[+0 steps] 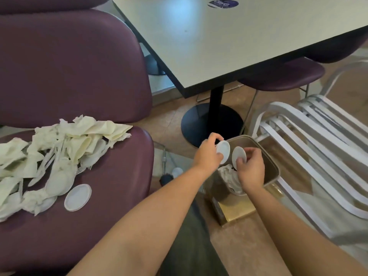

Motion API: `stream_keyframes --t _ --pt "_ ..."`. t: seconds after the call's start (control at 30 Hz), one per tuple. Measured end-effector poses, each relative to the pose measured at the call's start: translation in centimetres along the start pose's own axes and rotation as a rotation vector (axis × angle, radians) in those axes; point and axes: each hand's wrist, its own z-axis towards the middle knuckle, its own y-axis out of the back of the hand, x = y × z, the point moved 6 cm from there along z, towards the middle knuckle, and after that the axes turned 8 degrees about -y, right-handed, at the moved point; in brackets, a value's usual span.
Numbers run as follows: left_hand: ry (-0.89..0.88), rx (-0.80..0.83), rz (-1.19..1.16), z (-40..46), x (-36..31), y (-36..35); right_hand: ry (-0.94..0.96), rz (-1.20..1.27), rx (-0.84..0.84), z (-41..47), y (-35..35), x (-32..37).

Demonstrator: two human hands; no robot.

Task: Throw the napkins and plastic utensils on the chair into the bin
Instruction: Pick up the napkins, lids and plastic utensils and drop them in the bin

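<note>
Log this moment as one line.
left hand: holds lid | right hand: holds lid | both over bin | napkins on chair

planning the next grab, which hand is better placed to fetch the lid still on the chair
Left. The left hand is nearer the purple chair, where the lid lies; the right hand is farther, over the bin.

bare arms, dark trousers

two forearms in view, both bare right up to where the picture cuts them off, no sleeves showing at all. the left hand (207,154) carries no ring, no watch, no band at the wrist, and the right hand (250,169) is just as plain. down between the arms, a leg in dark grey-green cloth (189,246), smooth, no pattern.
</note>
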Motion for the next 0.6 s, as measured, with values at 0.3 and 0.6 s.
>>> stream_keyframes --t 0.3,0.6 --pt "0.097 0.057 0.03 0.7 1.4 -4.1 -0.029 -0.305 0.219 2.1 -1.3 -2.9" --pt "0.068 -0.133 -0.026 -2.3 3.6 4.7 0.162 -0.247 0.309 -1.8 -5.8 2.9"
